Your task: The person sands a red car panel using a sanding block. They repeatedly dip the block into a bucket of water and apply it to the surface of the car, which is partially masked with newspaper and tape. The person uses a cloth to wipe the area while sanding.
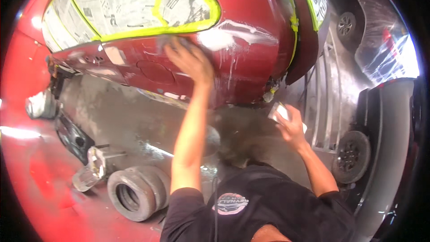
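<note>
My left hand [191,62] lies on the dark red car body panel [251,67], below the rear of the side window [130,6]. Its fingers are stretched out and flat, and motion smears them; a dark grey patch at the fingertips is too blurred to make out. Pale filler [217,39] spreads on the paint just right of this hand. Lower right, away from the panel, my right hand [293,127] is closed around a small white block-like piece [281,112]. Printed paper edged with bright yellow tape covers the window.
Two stacked tires [134,195] stand on the floor at lower left, beside a clear plastic-like part [85,177]. Metal rails [322,98] and a wheel [351,157] are at right, near a dark bumper-like part [394,143]. A red surface [27,175] borders the left.
</note>
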`<state>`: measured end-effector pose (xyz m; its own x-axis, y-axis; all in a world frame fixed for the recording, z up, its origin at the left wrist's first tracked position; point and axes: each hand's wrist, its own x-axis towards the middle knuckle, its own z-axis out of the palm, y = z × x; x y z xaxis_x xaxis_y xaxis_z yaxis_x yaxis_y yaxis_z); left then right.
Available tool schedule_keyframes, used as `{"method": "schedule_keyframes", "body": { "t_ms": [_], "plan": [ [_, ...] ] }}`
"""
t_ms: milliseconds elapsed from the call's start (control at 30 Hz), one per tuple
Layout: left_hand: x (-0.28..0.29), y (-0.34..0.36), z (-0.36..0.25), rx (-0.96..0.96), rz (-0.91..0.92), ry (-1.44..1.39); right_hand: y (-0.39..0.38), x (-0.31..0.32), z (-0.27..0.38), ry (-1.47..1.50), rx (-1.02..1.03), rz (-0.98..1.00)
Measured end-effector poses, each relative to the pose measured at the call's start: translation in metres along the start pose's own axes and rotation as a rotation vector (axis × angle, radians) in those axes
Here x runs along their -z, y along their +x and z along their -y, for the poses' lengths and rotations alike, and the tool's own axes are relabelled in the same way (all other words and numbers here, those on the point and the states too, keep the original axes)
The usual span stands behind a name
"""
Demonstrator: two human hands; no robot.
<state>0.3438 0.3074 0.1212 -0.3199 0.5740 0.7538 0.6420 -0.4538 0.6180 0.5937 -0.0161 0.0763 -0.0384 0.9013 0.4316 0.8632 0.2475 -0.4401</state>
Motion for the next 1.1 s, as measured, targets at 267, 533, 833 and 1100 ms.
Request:
{"method": "schedule_keyframes", "body": {
  "t_ms": [267,533,833,1100],
  "plan": [
    [-0.019,-0.075,-0.148,-0.291,0.309,-0.034,-0.032,-0.009,-0.018,0.294,-0.313,-0.022],
    [-0.021,-0.058,-0.123,-0.454,0.298,0.003,0.003,-0.018,-0.022,0.485,-0.191,0.028],
    [0.009,-0.025,-0.060,-0.238,0.190,0.110,-0.013,-0.023,-0.029,0.694,-0.248,0.180],
    [0.022,-0.027,-0.092,-0.305,0.271,0.481,-0.006,0.001,-0.029,0.908,-0.440,0.131]
  ]
}}
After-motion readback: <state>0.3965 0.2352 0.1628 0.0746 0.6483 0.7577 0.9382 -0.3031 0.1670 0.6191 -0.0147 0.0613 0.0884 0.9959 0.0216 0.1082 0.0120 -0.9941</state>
